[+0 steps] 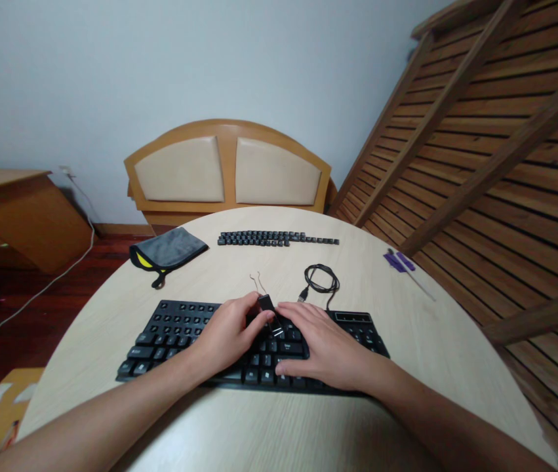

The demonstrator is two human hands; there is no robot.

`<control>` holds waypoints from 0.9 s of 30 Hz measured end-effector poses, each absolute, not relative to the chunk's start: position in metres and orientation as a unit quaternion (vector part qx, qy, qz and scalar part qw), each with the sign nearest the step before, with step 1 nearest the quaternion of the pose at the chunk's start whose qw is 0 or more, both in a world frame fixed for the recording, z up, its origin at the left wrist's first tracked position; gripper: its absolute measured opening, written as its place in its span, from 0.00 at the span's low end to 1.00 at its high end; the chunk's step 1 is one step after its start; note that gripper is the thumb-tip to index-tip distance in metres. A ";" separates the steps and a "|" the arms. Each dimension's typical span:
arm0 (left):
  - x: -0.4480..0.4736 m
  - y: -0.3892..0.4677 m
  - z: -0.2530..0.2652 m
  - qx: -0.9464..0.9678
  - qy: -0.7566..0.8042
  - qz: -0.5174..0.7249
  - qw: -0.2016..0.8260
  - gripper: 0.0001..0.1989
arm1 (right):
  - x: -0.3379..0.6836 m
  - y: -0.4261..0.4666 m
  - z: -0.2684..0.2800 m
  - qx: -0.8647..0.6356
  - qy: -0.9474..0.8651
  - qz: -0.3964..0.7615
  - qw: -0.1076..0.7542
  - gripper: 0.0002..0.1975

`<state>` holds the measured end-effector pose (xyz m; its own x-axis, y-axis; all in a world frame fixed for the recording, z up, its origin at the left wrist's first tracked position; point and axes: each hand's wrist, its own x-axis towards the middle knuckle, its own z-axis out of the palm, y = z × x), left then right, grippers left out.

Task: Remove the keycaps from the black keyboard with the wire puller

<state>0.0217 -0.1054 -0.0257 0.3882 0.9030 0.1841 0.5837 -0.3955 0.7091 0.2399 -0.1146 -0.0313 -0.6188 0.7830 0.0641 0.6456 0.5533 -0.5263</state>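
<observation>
The left hand (229,334) is closed, with thumb and index finger pinching a black wire keycap puller (267,304); its wire prongs point away from the palm. The right hand (326,347) is partly open, thumb spread from the fingers, palm down over the keys. The keyboard (141,351) lies on the desk (239,429) beneath both hands. Beyond them, near the right fingers, sits a coiled cable (336,283); farther out are rows of loose keycaps (254,236).
</observation>
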 end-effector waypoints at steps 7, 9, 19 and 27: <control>0.022 -0.106 -0.024 0.795 0.455 0.286 0.281 0.12 | 0.235 -0.121 -0.031 -0.412 -0.866 0.222 0.178 0.31; 0.023 -0.107 -0.024 0.801 0.444 0.283 0.285 0.12 | 0.233 -0.122 -0.031 -0.412 -0.867 0.215 0.178 0.30; 0.025 -0.109 -0.020 0.835 0.388 0.263 0.287 0.10 | 0.230 -0.120 -0.032 -0.431 -0.848 0.224 0.213 0.11; 0.026 -0.107 -0.027 0.797 0.437 0.282 0.309 0.13 | 0.226 -0.118 -0.034 -0.457 -0.824 0.235 0.239 0.06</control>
